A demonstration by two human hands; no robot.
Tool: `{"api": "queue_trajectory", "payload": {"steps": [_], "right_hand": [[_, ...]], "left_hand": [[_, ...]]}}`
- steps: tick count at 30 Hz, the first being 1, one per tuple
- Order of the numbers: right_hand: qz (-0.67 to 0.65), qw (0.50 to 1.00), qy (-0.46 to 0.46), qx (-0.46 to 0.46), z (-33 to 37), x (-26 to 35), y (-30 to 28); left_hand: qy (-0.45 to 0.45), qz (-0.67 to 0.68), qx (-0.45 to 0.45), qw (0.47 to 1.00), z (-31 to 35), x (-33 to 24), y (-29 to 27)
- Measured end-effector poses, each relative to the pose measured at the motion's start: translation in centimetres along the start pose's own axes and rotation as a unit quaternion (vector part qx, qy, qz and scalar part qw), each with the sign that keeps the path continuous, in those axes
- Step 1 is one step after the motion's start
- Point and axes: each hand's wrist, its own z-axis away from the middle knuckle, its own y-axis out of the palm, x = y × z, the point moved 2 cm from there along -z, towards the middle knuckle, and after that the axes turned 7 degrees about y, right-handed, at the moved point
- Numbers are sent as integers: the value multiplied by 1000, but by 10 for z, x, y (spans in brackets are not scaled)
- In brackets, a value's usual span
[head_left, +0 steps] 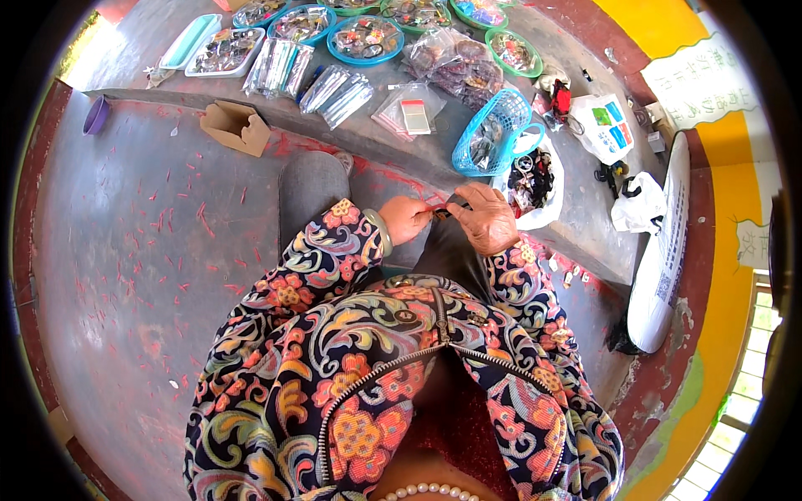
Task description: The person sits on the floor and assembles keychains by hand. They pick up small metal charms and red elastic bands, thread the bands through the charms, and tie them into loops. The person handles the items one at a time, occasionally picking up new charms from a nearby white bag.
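Note:
In front of my lap, my left hand (404,220) and my right hand (487,220) come close together, fingertips pinched. Between them is a small dark item with a bit of red (440,210); it is too small to name, and the fingers partly cover it. Both hands seem to grip it, one at each end. A pale bangle (379,231) circles my left wrist. Just beyond my right hand stands a white plastic bag (549,214), open at the top and full of small dark and coloured pieces. A blue plastic basket (468,149) with clear-wrapped pieces leans beside it.
Along the raised concrete ledge (393,146) lie clear packets of pens (336,93), a plastic bag of small items (455,63), and several round trays, one blue (366,58). An open cardboard box (235,128) sits left of my knee. Red scraps litter the floor (150,275).

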Motion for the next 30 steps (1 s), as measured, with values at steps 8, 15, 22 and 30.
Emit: {"api": "queue_trajectory", "payload": {"steps": [8,15,22,30], "right_hand": [[-9,996,-60,61,-7,7,-4],[-89,996,6,29,-11,3,0],[-324,896,303,23,0,-14,1],[-299,917,265,-17,-1,-7,4]], "left_hand": [[-78,169,46,981,2,-12,0],[-165,484,-14,859,1,7,6],[-158,543,-50,824,0,-5,1],[-147,522,-13,840,1,0,4]]}}
